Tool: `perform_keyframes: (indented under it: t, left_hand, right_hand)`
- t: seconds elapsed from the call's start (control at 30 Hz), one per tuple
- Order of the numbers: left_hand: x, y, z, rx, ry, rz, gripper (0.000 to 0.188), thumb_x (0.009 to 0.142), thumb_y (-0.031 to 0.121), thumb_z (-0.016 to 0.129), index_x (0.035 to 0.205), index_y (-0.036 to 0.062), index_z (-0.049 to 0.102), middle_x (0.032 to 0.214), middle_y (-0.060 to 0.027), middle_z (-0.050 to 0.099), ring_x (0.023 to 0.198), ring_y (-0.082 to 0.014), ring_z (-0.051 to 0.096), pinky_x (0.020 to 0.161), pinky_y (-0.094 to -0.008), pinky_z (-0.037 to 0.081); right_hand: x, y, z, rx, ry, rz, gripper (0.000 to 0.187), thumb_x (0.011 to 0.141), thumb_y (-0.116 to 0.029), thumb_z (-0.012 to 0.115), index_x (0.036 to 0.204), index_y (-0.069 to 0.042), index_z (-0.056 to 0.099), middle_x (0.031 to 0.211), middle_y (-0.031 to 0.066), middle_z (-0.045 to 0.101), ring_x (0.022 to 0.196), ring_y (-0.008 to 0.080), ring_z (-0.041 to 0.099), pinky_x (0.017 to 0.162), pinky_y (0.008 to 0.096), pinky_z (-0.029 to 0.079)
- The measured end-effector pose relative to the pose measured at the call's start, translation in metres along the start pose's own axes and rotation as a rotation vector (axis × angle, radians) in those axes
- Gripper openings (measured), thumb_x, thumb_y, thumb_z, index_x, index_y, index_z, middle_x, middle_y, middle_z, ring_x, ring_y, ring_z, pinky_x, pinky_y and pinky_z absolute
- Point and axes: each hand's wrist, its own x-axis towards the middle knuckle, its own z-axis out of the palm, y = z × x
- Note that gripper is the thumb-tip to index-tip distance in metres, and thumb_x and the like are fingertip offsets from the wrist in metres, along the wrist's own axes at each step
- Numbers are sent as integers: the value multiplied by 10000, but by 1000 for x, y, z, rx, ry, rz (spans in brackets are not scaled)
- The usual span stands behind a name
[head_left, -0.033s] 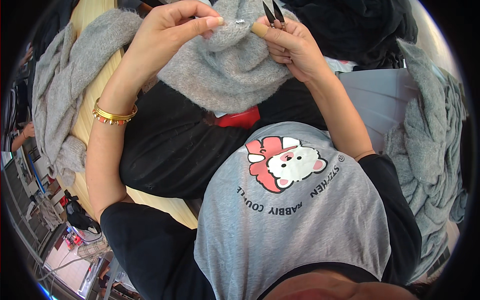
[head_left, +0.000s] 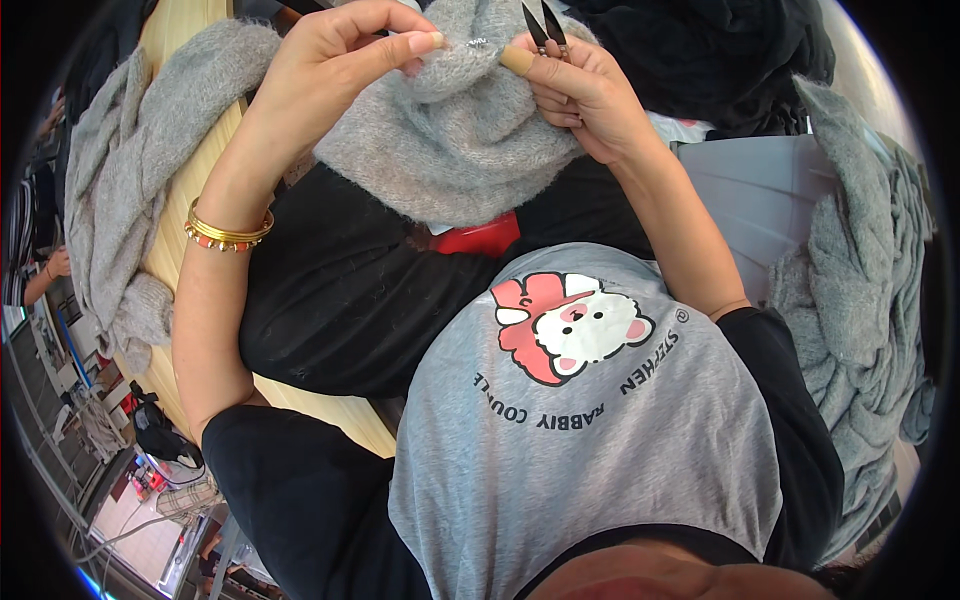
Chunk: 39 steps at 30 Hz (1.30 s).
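A fuzzy grey knitted garment (head_left: 440, 150) is bunched over my lap at the top of the view. My left hand (head_left: 350, 60) is closed in a pinch at the knit, thumb against forefinger. My right hand (head_left: 590, 95) grips small thread snips (head_left: 545, 30), their two black blades pointing up and slightly apart. The right thumb, with a tan covering on its tip, presses the same knit. Between both thumbs a small whitish, shiny patch (head_left: 478, 42) shows on the fabric; what it is cannot be made out. The snips' handles are hidden in the palm.
To the left, another grey knit (head_left: 170, 100) lies over a pale wooden table edge (head_left: 215, 165). A heap of grey knits (head_left: 850, 290) hangs beside a pale plastic bin (head_left: 740, 180) on the right. Dark cloth (head_left: 690, 60) lies at the far right. Another person's hand (head_left: 58, 262) shows at far left.
The snips and the knit between my thumbs have shifted very slightly to the left. Both hands keep the same grip.
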Motion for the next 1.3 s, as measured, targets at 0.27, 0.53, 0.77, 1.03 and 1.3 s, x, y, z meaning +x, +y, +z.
perform_keyframes:
  t: [0.27,0.53,0.77,1.03,1.3]
  left_hand:
    - [15,-7,9,-221,-252,534,113,972,107,600,981,3,645,877,8,625,770,-54,548,703,-210,463]
    - [-5,9,14,212,84,85,94,993,121,565,957,35,578,782,46,530,678,-23,489,597,-187,410]
    - [-7,13,17,273,178,51,86,992,110,558,943,40,553,755,55,512,623,-17,465,549,-183,391]
    - [-7,15,22,289,152,98,86,986,93,564,924,33,555,735,52,504,604,-19,451,529,-190,373]
    - [-7,21,26,337,137,96,95,983,92,569,916,26,556,735,44,503,605,-24,448,530,-196,374]
  right_hand:
    - [-3,-9,7,-151,-150,44,192,956,-156,610,1112,-44,602,655,-81,441,527,8,380,469,161,285]
    - [-12,-15,20,-504,-23,-362,291,873,-140,710,1118,-2,635,835,20,609,716,94,565,629,238,454]
    - [-22,-33,39,-1027,-21,-588,290,856,-142,718,1132,-54,700,792,30,613,672,92,541,596,229,430]
    - [-17,-27,35,-1007,0,-642,266,865,-125,710,1122,-54,710,760,31,612,644,94,535,568,241,422]
    - [-15,-25,35,-1005,19,-652,253,861,-112,717,1105,-47,718,759,35,625,639,83,546,558,224,431]
